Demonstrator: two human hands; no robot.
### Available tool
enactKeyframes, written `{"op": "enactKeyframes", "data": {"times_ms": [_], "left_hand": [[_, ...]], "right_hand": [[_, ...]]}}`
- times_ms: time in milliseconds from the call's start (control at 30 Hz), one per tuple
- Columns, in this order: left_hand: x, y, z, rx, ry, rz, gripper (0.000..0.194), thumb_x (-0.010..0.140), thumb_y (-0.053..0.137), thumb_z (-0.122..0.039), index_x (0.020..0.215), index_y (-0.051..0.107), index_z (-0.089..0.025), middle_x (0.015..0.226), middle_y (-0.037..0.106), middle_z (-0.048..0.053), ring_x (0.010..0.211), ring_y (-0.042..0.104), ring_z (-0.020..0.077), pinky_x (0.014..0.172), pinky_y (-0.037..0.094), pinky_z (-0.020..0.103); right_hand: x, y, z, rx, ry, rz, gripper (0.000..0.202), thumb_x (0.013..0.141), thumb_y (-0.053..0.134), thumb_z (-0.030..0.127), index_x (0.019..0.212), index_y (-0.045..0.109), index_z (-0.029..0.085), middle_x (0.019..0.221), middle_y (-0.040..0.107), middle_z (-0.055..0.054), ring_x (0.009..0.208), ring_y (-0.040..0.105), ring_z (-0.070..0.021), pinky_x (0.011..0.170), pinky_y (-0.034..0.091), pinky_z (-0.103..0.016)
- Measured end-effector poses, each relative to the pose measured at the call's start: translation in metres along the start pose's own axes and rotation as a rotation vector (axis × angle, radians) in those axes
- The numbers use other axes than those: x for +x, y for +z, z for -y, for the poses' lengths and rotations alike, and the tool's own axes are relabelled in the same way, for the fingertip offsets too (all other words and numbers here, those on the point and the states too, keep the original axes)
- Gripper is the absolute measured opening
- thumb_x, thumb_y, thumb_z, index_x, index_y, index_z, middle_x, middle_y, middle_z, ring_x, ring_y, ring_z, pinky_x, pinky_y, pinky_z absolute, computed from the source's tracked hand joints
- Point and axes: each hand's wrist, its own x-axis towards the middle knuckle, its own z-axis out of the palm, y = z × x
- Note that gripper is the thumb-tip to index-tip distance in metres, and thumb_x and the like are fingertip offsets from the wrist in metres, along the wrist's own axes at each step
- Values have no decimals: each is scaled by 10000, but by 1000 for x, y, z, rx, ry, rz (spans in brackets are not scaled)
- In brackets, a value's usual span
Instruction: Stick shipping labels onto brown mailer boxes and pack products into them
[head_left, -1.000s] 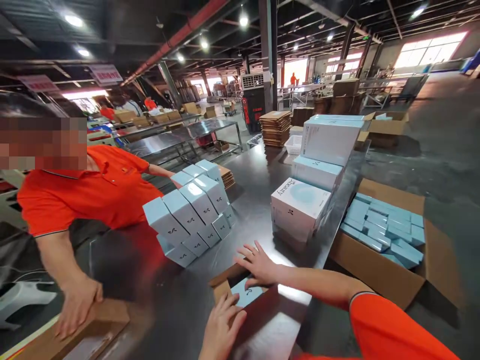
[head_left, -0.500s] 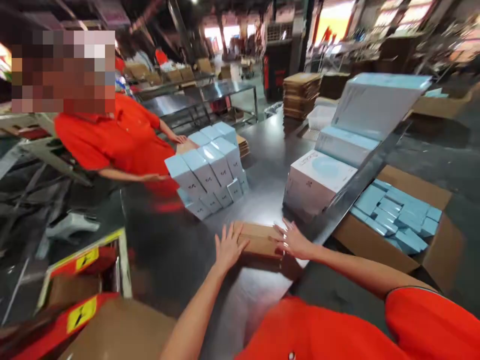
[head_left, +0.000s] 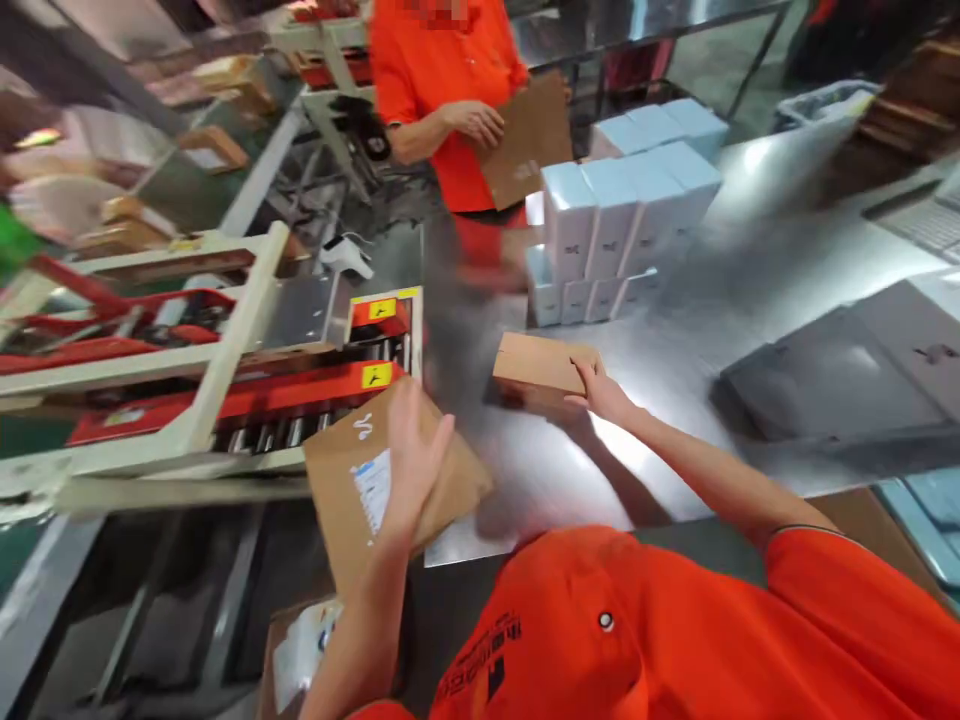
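Note:
My right hand (head_left: 606, 392) grips the right end of a small, closed brown cardboard box (head_left: 536, 360) on the metal table, thumb and fingers bent around its edge. My left hand (head_left: 414, 455) lies over a larger brown carton (head_left: 442, 500), thumb stretched away from the fingers; its fingertips are smeared by motion. This carton has a white and blue label (head_left: 373, 488) and sits tilted by the table's left corner, beside the roller conveyor. Behind the small box stand stacked pale blue boxes (head_left: 607, 220).
At the left runs a roller conveyor (head_left: 296, 432) with red rails and a cream frame. Across the metal table (head_left: 697, 390), a co-worker in an orange shirt (head_left: 450, 90) holds a flat cardboard piece (head_left: 529, 140). Larger boxes (head_left: 847, 350) stand at the right. An open carton with blue boxes (head_left: 919, 515) is below them.
My view has swung left and down. My left hand has left the small box and is now on the larger carton. My right hand stays at the small box's right end. The co-worker now holds cardboard.

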Motion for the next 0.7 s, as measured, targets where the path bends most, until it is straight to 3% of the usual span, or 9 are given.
{"op": "enactKeyframes", "data": {"times_ms": [100, 167, 200, 300, 433, 533, 600, 633, 700], "left_hand": [[-67, -68, 72, 175, -235, -185, 595, 910, 515, -438, 1439, 428, -179, 1540, 387, 169, 1447, 325, 315, 1200, 249, 515], [-119, -86, 108, 239, -373, -191, 567, 881, 500, -464, 1381, 473, -198, 1481, 474, 156, 1440, 337, 343, 1203, 226, 548], [-142, -87, 121, 257, -476, -227, 573, 866, 486, -490, 1361, 480, -201, 1471, 488, 147, 1435, 344, 351, 1198, 239, 554], [-193, -70, 145, 220, -728, -172, 627, 840, 441, -529, 1349, 477, -165, 1463, 493, 173, 1422, 363, 364, 1183, 280, 541], [-216, -45, 154, 116, -897, -149, 680, 822, 446, -528, 1368, 477, -123, 1472, 480, 196, 1428, 362, 352, 1177, 312, 510], [-218, -41, 152, 106, -911, -225, 652, 816, 465, -503, 1359, 511, -145, 1510, 449, 167, 1458, 308, 343, 1198, 281, 501], [-217, -43, 144, 129, -890, -279, 610, 789, 500, -488, 1306, 582, -174, 1535, 423, 138, 1484, 237, 351, 1215, 244, 509], [-215, -44, 138, 135, -865, -291, 569, 767, 530, -474, 1258, 628, -203, 1534, 431, 113, 1491, 209, 357, 1221, 228, 521], [-207, -43, 119, 102, -793, -298, 514, 726, 586, -422, 1210, 673, -270, 1524, 449, 60, 1501, 177, 345, 1227, 217, 523]], "right_hand": [[83, 24, 45, -8, -77, 42, 865, 827, 693, 483, 1519, 260, 195, 1525, 216, -274, 1225, 569, -395, 1024, 453, -553], [133, 45, 83, 0, -113, 77, 884, 819, 711, 452, 1526, 251, 189, 1538, 186, -276, 1252, 550, -397, 1068, 417, -538], [156, 56, 103, 10, -131, 99, 895, 810, 725, 430, 1529, 248, 191, 1548, 169, -271, 1264, 543, -394, 1090, 400, -524], [214, 91, 169, 81, -187, 165, 908, 796, 744, 348, 1534, 239, 196, 1575, 96, -261, 1301, 515, -379, 1129, 365, -494], [253, 118, 236, 218, -242, 224, 984, 779, 742, 297, 1550, 147, 151, 1584, 90, -266, 1402, 389, -351, 1167, 309, -474], [218, 123, 243, 366, -347, 198, 949, 856, 634, 397, 1562, 60, 127, 1594, 178, -234, 1489, 207, -320, 1207, 219, -464], [156, 130, 225, 452, -399, 204, 837, 897, 547, 463, 1563, 142, 158, 1609, 200, -200, 1502, 182, -317, 1218, 211, -457], [116, 136, 210, 462, -400, 256, 806, 901, 521, 499, 1558, 199, 160, 1588, 253, -216, 1476, 255, -350, 1193, 279, -495], [36, 154, 170, 461, -293, 376, 798, 900, 447, 588, 1575, 179, 257, 1582, 312, -147, 1451, 321, -334, 1183, 313, -535]]}}
